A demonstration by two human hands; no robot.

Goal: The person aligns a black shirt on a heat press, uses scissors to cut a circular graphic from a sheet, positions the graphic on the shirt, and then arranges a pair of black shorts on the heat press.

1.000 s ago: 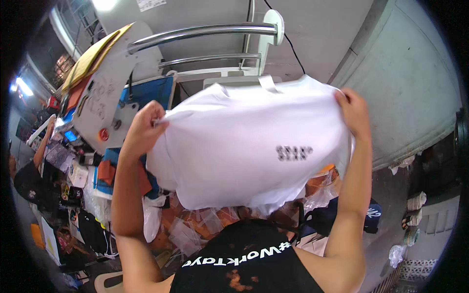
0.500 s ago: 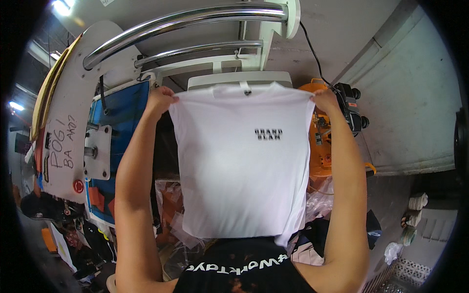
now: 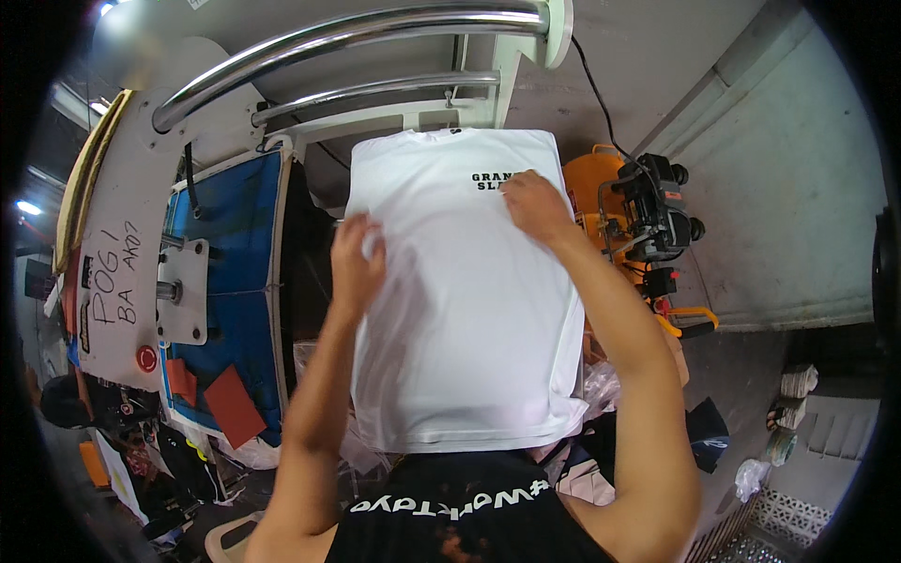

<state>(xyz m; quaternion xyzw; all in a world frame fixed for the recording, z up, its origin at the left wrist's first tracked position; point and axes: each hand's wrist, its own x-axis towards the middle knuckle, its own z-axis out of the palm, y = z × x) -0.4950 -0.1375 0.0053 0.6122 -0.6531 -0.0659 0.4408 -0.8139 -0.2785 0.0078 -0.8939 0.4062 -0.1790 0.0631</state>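
Observation:
A white T-shirt point(image 3: 460, 319) lies spread over a flat platen in front of me, its collar at the far edge and its hem toward my body. Small dark lettering is printed on its chest. My right hand point(image 3: 540, 208) rests on the cloth at this print, fingers stretched out and partly covering it. Near the shirt's left side is my left hand point(image 3: 358, 267), slightly blurred, thumb and fingers apart with nothing between them. The cloth hides the platen, and soft folds run down its left part.
Left of the shirt stands a blue pad point(image 3: 246, 235) on a machine with a red button point(image 3: 146, 357). Chrome bars point(image 3: 357, 42) arch across the far side. An orange air compressor point(image 3: 591, 192) with a black motor point(image 3: 657, 216) stands to the right, beside a pale panel point(image 3: 779, 206).
The shirt, held up by its shoulders before, now lies flat over the platen. Both hands have let go of the shoulders and moved inward and nearer to me.

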